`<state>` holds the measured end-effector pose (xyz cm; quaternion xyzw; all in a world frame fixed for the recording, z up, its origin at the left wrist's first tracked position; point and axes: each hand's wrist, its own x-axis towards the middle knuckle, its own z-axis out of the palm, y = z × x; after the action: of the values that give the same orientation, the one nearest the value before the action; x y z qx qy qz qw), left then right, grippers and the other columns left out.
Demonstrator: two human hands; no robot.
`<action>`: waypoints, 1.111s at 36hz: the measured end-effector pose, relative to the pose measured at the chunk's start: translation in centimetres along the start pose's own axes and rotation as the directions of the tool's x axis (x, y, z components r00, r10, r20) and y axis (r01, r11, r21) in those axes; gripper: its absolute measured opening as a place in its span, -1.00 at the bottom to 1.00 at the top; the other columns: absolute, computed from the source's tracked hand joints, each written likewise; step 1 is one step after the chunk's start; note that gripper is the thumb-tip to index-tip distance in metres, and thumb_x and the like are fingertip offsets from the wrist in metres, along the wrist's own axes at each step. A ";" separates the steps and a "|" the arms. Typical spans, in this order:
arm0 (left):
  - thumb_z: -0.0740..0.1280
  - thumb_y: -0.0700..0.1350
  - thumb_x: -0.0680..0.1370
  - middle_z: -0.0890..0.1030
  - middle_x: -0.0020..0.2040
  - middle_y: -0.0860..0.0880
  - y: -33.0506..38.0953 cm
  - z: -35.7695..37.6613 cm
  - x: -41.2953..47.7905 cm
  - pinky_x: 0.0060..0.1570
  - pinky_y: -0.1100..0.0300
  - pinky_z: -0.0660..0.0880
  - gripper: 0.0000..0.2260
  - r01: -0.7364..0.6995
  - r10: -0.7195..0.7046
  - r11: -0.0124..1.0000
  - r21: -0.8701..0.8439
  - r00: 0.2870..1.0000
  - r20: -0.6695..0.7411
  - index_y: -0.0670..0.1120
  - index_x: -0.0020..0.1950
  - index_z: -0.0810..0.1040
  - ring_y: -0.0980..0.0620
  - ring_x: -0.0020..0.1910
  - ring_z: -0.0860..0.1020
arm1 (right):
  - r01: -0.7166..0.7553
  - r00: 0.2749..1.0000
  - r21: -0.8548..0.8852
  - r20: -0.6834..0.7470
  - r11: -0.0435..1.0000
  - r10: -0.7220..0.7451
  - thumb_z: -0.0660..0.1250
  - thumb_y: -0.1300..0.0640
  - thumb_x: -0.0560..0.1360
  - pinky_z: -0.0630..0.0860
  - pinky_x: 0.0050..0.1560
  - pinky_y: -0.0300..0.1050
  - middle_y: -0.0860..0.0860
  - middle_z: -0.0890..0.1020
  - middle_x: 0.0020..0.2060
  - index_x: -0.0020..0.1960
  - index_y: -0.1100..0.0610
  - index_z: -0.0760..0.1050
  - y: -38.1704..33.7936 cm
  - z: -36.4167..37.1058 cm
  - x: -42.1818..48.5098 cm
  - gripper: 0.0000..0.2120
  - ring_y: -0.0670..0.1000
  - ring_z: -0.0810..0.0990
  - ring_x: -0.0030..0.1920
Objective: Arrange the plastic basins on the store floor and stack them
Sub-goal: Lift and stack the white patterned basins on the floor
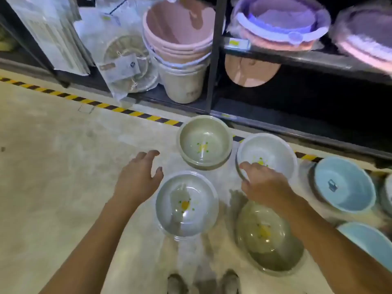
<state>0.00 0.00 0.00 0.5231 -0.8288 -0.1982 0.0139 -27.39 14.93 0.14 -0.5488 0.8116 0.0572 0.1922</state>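
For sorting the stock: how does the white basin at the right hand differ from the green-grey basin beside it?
The white basin is paler than the green-grey basin. The right hand holds the white basin's near rim; nothing touches the green-grey basin. The green-grey basin sits nested in another; the white basin seems single. Both stand upright with a yellow-green print inside.

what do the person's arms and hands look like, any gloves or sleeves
Both are bare. The left hand and right hand wear no gloves, and no ring, watch or bracelet shows. The left forearm and right forearm are uncovered down to the picture's edge, with no sleeve in view.
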 end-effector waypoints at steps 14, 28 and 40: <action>0.32 0.06 0.54 0.45 0.31 -0.13 -16.8 31.0 3.1 0.05 -0.05 0.51 -0.37 0.217 -0.202 0.975 -0.053 0.957 0.209 0.08 0.57 0.17 -0.20 0.07 0.57 | -0.002 0.950 0.112 0.311 0.994 -0.033 0.21 -0.03 0.63 0.43 -0.03 0.04 0.07 0.57 0.13 0.59 -0.07 0.02 3.0 31.1 14.1 -0.39 0.17 0.58 0.11; 0.44 -0.10 0.53 0.50 0.06 -0.04 -23.4 39.5 2.8 -0.25 0.13 0.65 -0.08 0.441 -0.298 0.877 -0.189 0.811 0.504 0.15 0.60 -0.19 -0.08 -0.11 0.63 | -0.088 0.934 0.537 0.337 0.839 -0.118 0.39 -0.02 0.57 0.66 0.07 0.02 0.07 0.66 -0.05 0.52 -0.39 -0.41 5.5 44.6 17.5 0.00 0.02 0.68 -0.13; 0.42 -0.14 0.53 0.57 -0.07 0.09 -14.5 34.8 5.9 -0.18 0.18 0.49 -0.27 0.101 -0.035 0.958 -0.270 0.970 0.239 0.15 0.59 0.11 0.09 -0.17 0.61 | -0.112 0.987 0.677 -0.011 0.727 0.162 0.32 -0.09 0.41 0.59 0.17 0.10 -0.06 0.65 0.14 0.53 -0.36 0.10 11.7 37.9 10.9 -0.24 0.06 0.61 0.16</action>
<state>1.79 0.32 -38.17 0.5174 -0.7698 -0.3734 -0.0157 -32.13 21.53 -40.15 -0.3821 0.8217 -0.2451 0.3446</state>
